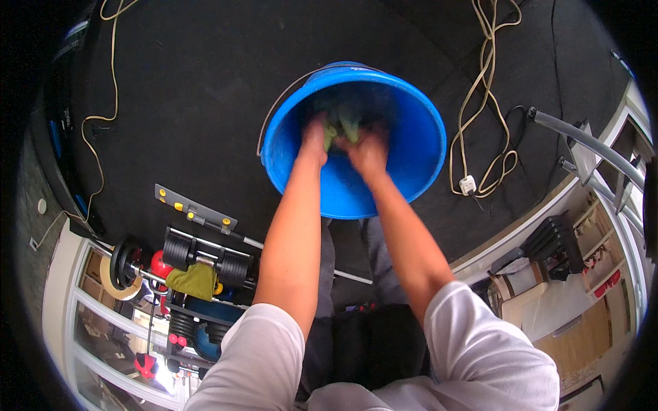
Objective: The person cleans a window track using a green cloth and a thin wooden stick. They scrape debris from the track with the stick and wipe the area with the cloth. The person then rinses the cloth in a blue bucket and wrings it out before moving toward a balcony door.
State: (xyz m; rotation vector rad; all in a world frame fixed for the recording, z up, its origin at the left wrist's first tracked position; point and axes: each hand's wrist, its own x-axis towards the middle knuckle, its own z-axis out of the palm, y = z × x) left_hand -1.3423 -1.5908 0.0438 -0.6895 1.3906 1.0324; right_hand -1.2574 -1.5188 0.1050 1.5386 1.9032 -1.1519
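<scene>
A blue plastic bucket (354, 198) with a wire handle stands on the black floor before me, its wide mouth facing me. Both my hands reach down inside it. My left hand (314, 138) grips one side of a wet-looking green cloth (342, 120). My right hand (369, 149) is at the other side of that cloth, blurred, with its fingers on the edge of it. Shadow and blur hide the bucket's bottom and most of the fingertips.
A beige extension cord (488, 97) lies looped to the right, near a grey metal frame (591, 138). At the lower left, a rack holds black dumbbells (179, 249) and an olive cloth (193, 281). Another cord (115, 77) runs along the left.
</scene>
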